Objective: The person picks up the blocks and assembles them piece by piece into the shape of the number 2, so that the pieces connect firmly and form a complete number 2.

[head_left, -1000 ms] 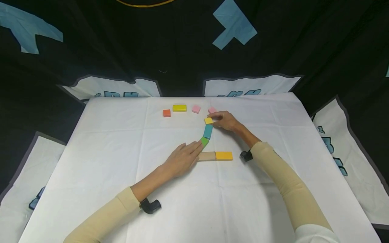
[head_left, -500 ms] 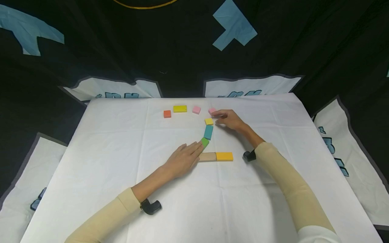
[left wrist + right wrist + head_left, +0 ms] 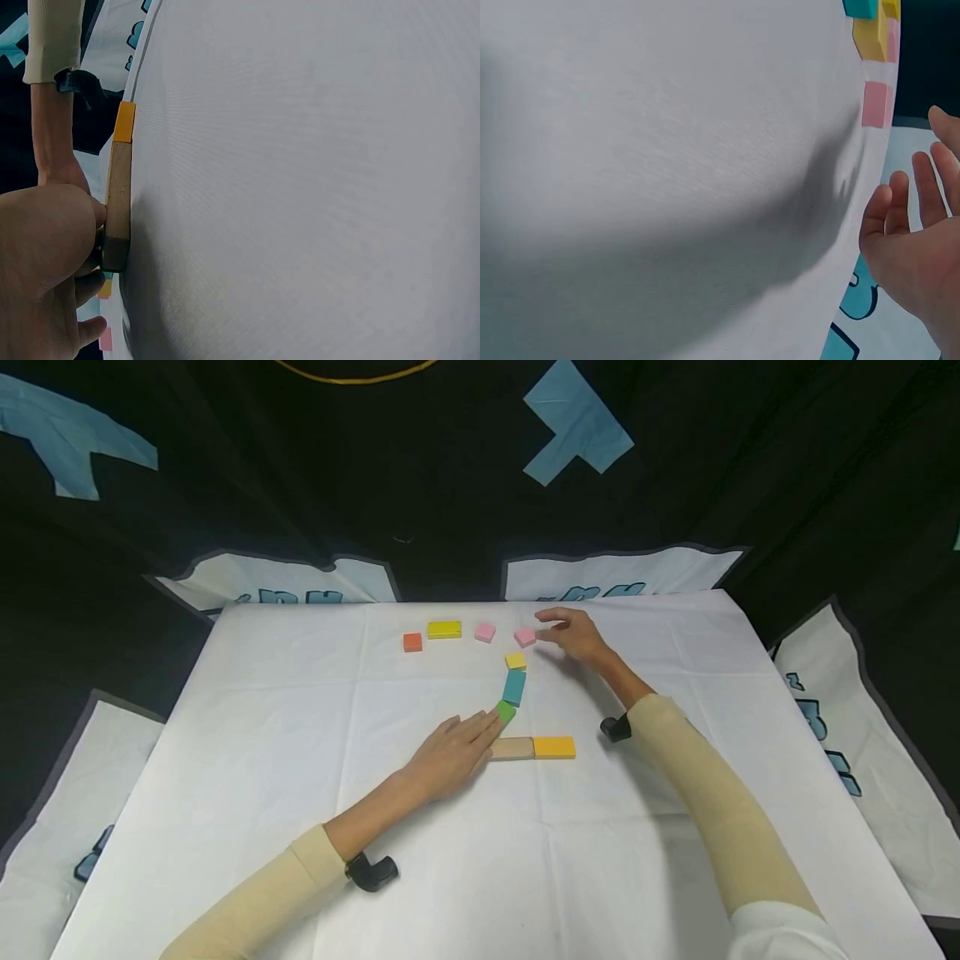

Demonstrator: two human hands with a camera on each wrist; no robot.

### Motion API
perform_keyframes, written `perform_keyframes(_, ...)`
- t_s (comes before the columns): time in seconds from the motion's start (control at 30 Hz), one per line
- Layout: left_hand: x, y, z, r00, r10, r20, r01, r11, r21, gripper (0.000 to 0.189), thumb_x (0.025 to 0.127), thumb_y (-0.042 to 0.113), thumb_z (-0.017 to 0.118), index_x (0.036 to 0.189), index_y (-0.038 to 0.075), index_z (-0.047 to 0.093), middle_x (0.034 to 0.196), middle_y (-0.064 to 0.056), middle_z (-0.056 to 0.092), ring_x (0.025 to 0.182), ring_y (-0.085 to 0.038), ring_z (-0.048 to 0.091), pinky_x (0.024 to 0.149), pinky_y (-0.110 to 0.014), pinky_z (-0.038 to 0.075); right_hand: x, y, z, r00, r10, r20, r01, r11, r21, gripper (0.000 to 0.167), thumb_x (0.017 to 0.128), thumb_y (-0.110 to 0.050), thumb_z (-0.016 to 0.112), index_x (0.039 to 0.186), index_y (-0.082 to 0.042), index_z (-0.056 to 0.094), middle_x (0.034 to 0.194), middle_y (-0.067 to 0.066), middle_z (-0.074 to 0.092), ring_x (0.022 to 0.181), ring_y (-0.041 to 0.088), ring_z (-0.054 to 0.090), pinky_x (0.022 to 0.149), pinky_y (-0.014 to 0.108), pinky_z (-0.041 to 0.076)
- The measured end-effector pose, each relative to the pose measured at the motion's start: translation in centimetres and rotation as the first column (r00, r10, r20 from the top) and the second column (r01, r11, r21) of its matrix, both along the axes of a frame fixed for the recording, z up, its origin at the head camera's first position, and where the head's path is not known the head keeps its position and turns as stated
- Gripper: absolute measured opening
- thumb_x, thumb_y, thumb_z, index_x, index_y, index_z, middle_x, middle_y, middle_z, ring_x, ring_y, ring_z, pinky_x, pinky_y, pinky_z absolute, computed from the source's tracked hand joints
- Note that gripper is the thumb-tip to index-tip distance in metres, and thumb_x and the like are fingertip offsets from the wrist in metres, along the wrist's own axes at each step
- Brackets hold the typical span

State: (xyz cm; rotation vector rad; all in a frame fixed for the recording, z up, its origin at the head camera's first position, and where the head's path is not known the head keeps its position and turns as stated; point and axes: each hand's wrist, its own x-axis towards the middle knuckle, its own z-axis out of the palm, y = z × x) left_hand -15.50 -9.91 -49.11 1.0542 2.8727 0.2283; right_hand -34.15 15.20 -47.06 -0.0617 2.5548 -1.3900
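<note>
My left hand point(image 3: 450, 756) lies with straight fingers over a green block point(image 3: 506, 711), covering part of it. Beside the hand is a plain wooden block point(image 3: 513, 748), its left end hidden, and an orange-yellow block point(image 3: 554, 747) meets its right end. From the green block, a teal block point(image 3: 513, 687) and a small yellow block point(image 3: 516, 661) continue the row toward the back. A pink block point(image 3: 525, 637) sits just beyond them. Close to its right side, my right hand point(image 3: 573, 633) hovers with fingers spread; in the right wrist view, a gap shows between the fingers and the pink block point(image 3: 875, 104).
Farther left along the back are a second pink block point(image 3: 484, 632), a long yellow block point(image 3: 444, 630) and an orange-red block point(image 3: 412, 642). A white cloth covers the table point(image 3: 247, 760). Behind its far edge hangs a black curtain point(image 3: 450, 468).
My right hand has let go of the small yellow block and moved back and right, past the near pink block, which now shows whole. My left hand stays in place.
</note>
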Motion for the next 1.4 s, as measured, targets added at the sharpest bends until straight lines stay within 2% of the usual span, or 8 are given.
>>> perform_keyframes(0.2,0.1,0.0,0.2,1.0,-0.003,0.007,0.003,1.0,0.013,0.054,0.109,0.031,0.04,0.156,0.007,0.032,0.162,-0.007,0.027,0.147,-0.024,0.027,0.116,-0.049,0.026,-0.5,-0.8,-0.1,0.997,0.059,0.04,-0.06,0.998,0.031,0.045,0.094,-0.021,0.072,0.138,-0.019,0.062,0.147,0.003,0.051,0.124,0.027,0.049,0.1,0.043,0.046)
perform_keyframes(0.37,0.1,0.1,0.4,1.0,0.001,0.0,-0.001,1.0,0.005,0.054,0.109,0.032,0.04,0.156,0.008,0.032,0.162,-0.006,0.027,0.147,-0.024,0.027,0.117,-0.048,0.025,-0.9,-1.3,-0.6,0.995,0.096,0.04,-0.099,0.992,0.078,0.047,0.094,-0.019,0.072,0.14,-0.021,0.061,0.15,0.003,0.047,0.128,0.028,0.048,0.103,0.043,0.045)
perform_keyframes(0.7,0.0,0.1,0.5,1.0,0.0,-0.004,0.0,1.0,0.007,0.054,0.108,0.031,0.042,0.156,0.007,0.033,0.162,-0.007,0.027,0.147,-0.024,0.027,0.116,-0.048,0.027,-1.7,-1.3,-1.4,0.994,0.092,0.053,-0.097,0.989,0.113,0.052,0.093,-0.021,0.073,0.143,-0.022,0.057,0.152,0.002,0.045,0.13,0.027,0.045,0.107,0.043,0.042)
perform_keyframes(0.93,0.1,-0.1,0.5,1.0,0.008,-0.006,-0.008,1.0,0.002,0.054,0.108,0.031,0.041,0.156,0.008,0.033,0.162,-0.006,0.027,0.147,-0.023,0.027,0.116,-0.047,0.027,-2.0,-1.6,-1.8,0.993,0.107,0.055,-0.113,0.987,0.114,0.047,0.095,-0.02,0.071,0.141,-0.022,0.06,0.151,0.003,0.046,0.13,0.027,0.044,0.109,0.043,0.039)
perform_keyframes(1.4,0.0,0.0,0.2,1.0,-0.004,-0.009,0.004,1.0,0.011,0.054,0.108,0.03,0.044,0.155,0.007,0.034,0.161,-0.007,0.029,0.146,-0.024,0.029,0.115,-0.048,0.028,-1.5,-1.7,-2.0,0.994,0.089,0.064,-0.096,0.987,0.131,0.042,0.095,-0.016,0.07,0.136,-0.02,0.064,0.147,0.004,0.051,0.13,0.026,0.045,0.11,0.042,0.039)
